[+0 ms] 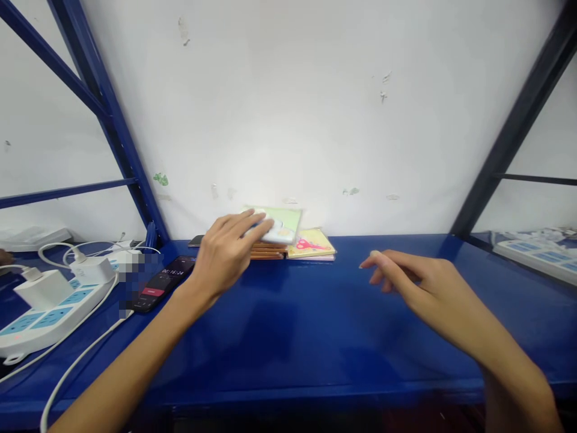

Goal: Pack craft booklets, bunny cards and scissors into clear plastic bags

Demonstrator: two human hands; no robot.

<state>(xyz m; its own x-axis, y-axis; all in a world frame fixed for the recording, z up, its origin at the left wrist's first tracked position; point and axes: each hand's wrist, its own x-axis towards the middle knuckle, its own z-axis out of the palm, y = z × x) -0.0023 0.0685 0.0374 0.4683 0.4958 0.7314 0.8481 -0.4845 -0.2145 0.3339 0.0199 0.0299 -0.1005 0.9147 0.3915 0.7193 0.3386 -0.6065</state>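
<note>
Left hand (228, 255) on a booklet (288, 213), probably

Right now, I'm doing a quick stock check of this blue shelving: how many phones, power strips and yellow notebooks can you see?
Phones: 2 (a lit phone and a dark phone beyond the left hand)
Power strips: 2 (a near strip and a far-right strip)
Yellow notebooks: 1 (a pink-scissors notebook)
Total: 5

blue metal shelf (342, 337), notebook (311, 245), phone (162, 282), power strip (54, 319)
</note>
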